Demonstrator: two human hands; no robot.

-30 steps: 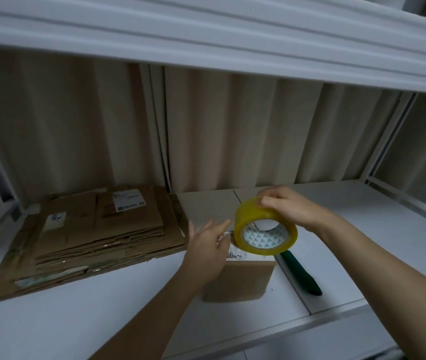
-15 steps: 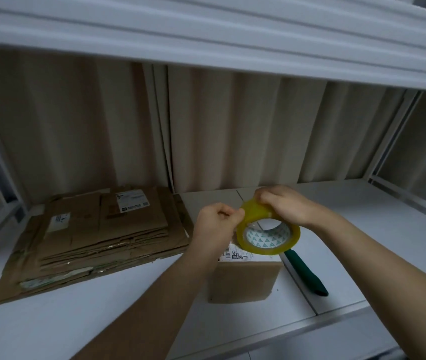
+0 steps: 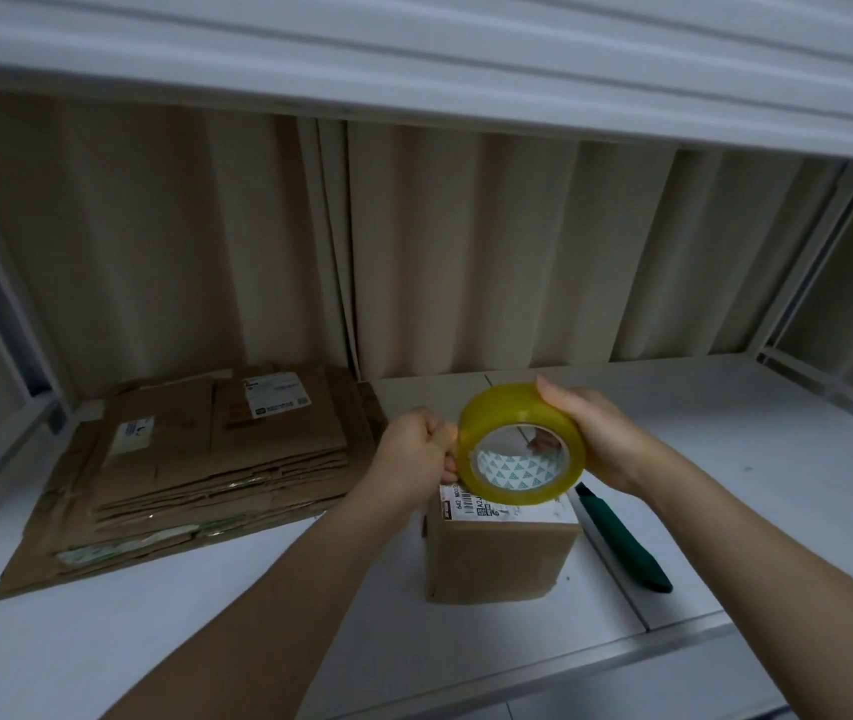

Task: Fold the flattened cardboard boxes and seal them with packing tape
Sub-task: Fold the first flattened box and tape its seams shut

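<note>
A yellowish roll of packing tape (image 3: 512,413) is held in the air above a small folded cardboard box (image 3: 497,558). My right hand (image 3: 595,433) grips the roll from its right side. My left hand (image 3: 419,449) is closed at the roll's left edge, its fingers pinching there; whether a tape end is between them I cannot tell. The box stands upright on the white shelf (image 3: 206,641) with a white shipping label (image 3: 486,506) on top. A stack of flattened cardboard boxes (image 3: 190,470) lies to the left.
A green-handled cutter (image 3: 621,543) lies on the shelf just right of the box. Beige curtain (image 3: 466,252) hangs behind. An upper shelf (image 3: 414,59) overhangs the work area. Metal frame posts (image 3: 803,252) stand at the right and left sides.
My left hand left the box, rose and closed at the roll's left edge. My right hand lifted and tilted the roll a little higher above the box.
</note>
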